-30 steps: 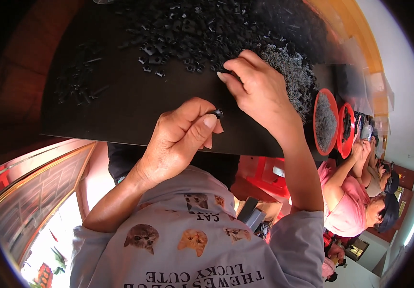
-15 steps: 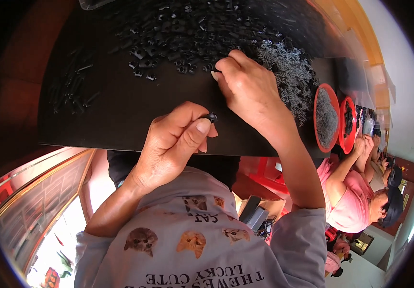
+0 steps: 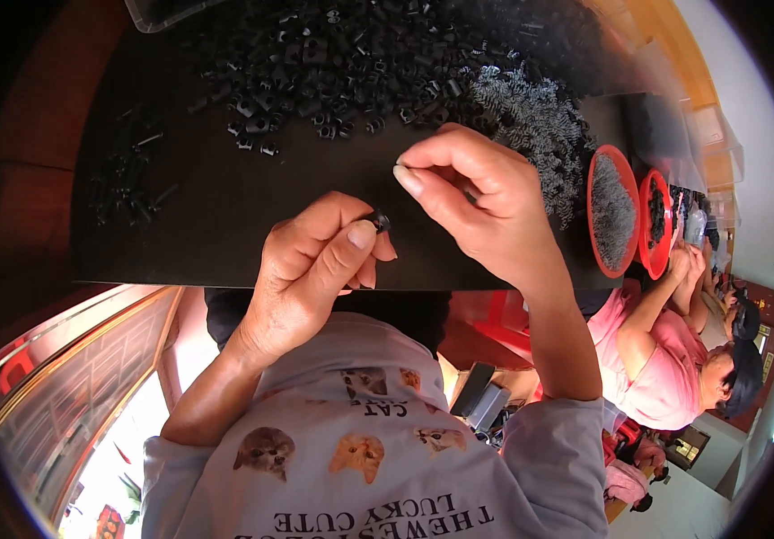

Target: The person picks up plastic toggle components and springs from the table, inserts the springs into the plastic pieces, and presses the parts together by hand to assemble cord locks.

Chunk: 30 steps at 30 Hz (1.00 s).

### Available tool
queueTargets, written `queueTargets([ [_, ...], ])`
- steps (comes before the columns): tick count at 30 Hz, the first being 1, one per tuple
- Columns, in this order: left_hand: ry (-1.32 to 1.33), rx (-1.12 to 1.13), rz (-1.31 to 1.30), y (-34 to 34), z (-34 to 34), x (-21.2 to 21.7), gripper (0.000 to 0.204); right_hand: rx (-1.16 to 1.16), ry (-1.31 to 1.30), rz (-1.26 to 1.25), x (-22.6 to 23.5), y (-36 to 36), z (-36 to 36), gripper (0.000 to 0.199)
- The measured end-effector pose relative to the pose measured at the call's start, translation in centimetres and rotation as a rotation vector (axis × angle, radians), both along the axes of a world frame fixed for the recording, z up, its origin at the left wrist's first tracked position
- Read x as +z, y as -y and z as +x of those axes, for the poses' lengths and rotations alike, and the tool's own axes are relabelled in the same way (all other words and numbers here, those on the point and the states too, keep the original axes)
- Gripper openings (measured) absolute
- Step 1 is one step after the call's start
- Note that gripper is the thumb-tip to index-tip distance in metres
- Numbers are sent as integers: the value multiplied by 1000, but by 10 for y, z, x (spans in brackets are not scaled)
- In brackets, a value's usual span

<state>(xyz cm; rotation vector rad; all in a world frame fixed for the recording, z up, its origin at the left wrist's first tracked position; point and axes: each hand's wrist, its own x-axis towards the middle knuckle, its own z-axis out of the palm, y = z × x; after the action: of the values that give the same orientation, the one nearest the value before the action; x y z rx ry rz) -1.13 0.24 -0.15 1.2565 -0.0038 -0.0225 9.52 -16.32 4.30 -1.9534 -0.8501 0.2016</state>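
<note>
Above the near edge of the dark table, my left hand (image 3: 302,269) pinches a small black plastic part (image 3: 382,221) between thumb and forefinger. One end of that part sticks out past the fingertips. My right hand (image 3: 495,202) hangs higher and to the right, its thumb and forefinger pressed together at the tips. Whatever those tips hold, if anything, is too small to tell. Something dark shows under its curled fingers, mostly hidden. Beyond the right hand lies a wide heap of loose black plastic parts (image 3: 315,76), with a pile of small metal springs (image 3: 531,117) along its right side.
Thin black rods (image 3: 127,175) lie scattered on the table's left. Two red bowls stand at the right, one of springs (image 3: 593,216), one of black parts (image 3: 646,247). A clear plastic bin (image 3: 167,16) sits at the far left. Another person in pink (image 3: 652,359) works at the right.
My right hand has drawn back from the edge of the black heap toward me and turned, its thumb and forefinger now pinched. My left hand, still holding the part, has shifted slightly left.
</note>
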Motion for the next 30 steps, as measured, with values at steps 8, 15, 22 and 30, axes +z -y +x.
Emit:
queueTargets([
  [8,-56,-44,-85,0,3,1,23,32,-209,31,17,11,-13,10],
  [15,-53,-96,-111,-1,5,1,23,78,-578,109,13,15,-4,6],
  [22,-54,-133,-81,0,8,4,28,130,-618,190,13,18,-5,5],
  [30,-113,-123,-45,0,6,7,31,148,-530,109,14,14,-8,3],
])
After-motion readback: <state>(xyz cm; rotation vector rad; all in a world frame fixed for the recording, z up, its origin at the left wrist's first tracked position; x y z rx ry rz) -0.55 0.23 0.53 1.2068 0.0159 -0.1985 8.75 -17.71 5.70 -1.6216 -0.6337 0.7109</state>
